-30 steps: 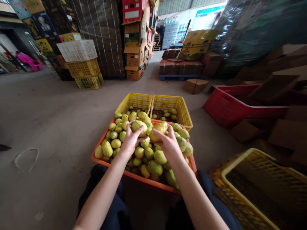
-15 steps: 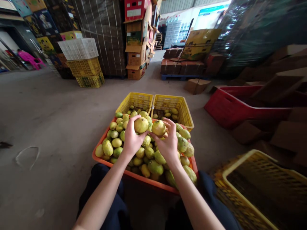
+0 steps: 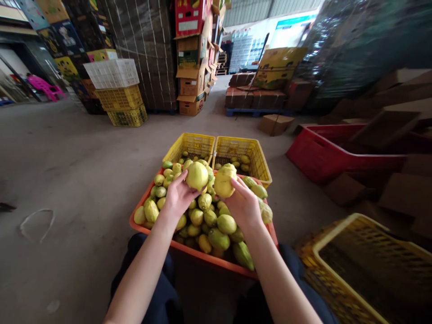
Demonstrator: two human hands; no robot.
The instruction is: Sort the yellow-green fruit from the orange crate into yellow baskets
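An orange crate [image 3: 202, 257] full of green-yellow fruit stands between my knees. Above the pile my left hand [image 3: 180, 195] holds a round yellow-green fruit [image 3: 197, 175], its fingers curled round the left side and underneath. My right hand [image 3: 243, 202] grips a bumpy yellow fruit [image 3: 225, 181] from the right, a short gap away from the first one. Just beyond the orange crate sit two yellow crates, the left one [image 3: 173, 148] and the right one [image 3: 265, 167], each with some fruit at the bottom.
An empty-looking yellow crate [image 3: 332, 234] lies at the lower right, near my right knee. Behind it are a red crate [image 3: 313, 150] and loose cardboard. Stacked white and yellow crates [image 3: 123, 96], cartons [image 3: 191, 85] and a loaded blue pallet [image 3: 241, 111] stand farther back.
Both fruits have been turned in my hands and now show other sides. My hands have moved slightly apart, and my right hand's fruit now stands taller.
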